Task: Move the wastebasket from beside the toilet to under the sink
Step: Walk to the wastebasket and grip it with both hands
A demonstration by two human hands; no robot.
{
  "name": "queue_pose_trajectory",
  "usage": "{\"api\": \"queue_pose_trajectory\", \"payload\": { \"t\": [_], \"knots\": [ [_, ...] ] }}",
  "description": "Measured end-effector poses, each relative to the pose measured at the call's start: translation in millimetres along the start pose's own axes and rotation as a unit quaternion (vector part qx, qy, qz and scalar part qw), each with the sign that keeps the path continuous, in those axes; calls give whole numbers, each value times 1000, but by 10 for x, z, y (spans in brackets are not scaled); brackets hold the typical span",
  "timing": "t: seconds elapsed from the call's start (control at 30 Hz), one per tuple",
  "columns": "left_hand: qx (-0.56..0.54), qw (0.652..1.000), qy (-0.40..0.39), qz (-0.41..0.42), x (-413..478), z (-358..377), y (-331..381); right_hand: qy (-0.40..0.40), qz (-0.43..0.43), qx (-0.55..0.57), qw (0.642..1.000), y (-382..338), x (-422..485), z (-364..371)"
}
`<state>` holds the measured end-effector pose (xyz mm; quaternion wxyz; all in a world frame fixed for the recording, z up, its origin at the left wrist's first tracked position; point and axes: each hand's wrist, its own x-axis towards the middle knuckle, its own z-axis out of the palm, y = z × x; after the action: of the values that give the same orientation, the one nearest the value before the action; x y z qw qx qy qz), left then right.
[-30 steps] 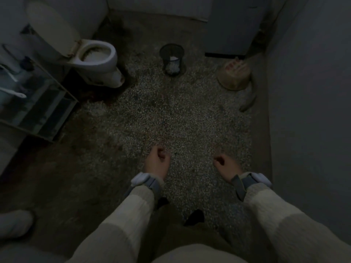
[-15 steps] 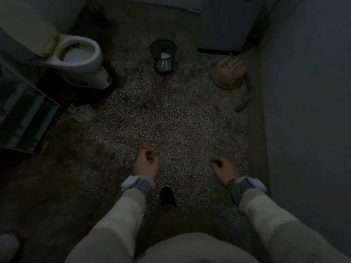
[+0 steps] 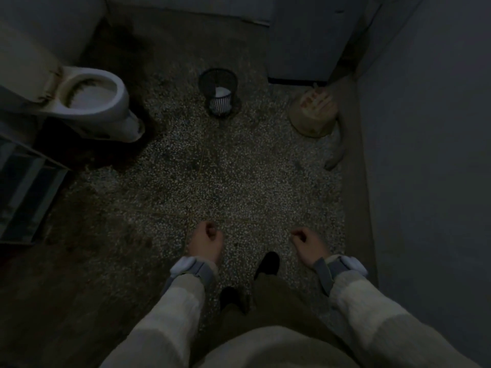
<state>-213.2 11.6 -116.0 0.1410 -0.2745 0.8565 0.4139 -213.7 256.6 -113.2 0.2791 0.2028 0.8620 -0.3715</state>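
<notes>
A dim bathroom is showing from above, its floor (image 3: 239, 181) a speckled terrazzo of pale chips in dark cement, divided by thin brassy strips that are crossing just ahead of the hands. The black wire-mesh wastebasket (image 3: 218, 91) is standing upright in the upper middle of the frame — round, tapering toward its base, with something white lying in the bottom. It is sitting well apart from both hands, to the right of the white ceramic toilet (image 3: 93, 102), whose oval bowl is looking stained around the rim and whose lid is standing raised at the upper left. A rusty dark patch is spreading over the floor around the toilet's base.

At the upper right a squat, round, tan object (image 3: 313, 112) is sitting near the grey wall (too dim to say what it is). A metal-framed shelf (image 3: 26, 187) is showing at the left edge.

In the lower half, the left hand (image 3: 206, 243) and the right hand (image 3: 309, 247) are hanging over the floor, each curled into a loose fist and gripping nothing — grey straps with white pods are wrapping both wrists, above fuzzy cream knit sleeves. Two dark shoes are peeking out between the arms.
</notes>
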Motion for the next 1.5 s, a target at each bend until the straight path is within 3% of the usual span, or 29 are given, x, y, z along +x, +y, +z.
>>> {"api": "queue_pose_trajectory", "payload": {
  "t": [0.4, 0.67, 1.0, 1.5],
  "knots": [
    [13, 1000, -23, 7, 783, 107, 996, -29, -53, -63, 996, -663, 1063, -609],
    [-68, 997, -38, -10, 1540, -124, 1344, -52, -56, -90, 993, -1216, 1701, -595],
    [-69, 997, -43, -5, 2694, -674, 1738, -29, -33, -11, 999, -2154, 2345, -573],
    [-42, 997, -40, -46, 3868, -506, 2601, -69, -8, 28, 997, -2851, 3616, -1334]
  ]
}}
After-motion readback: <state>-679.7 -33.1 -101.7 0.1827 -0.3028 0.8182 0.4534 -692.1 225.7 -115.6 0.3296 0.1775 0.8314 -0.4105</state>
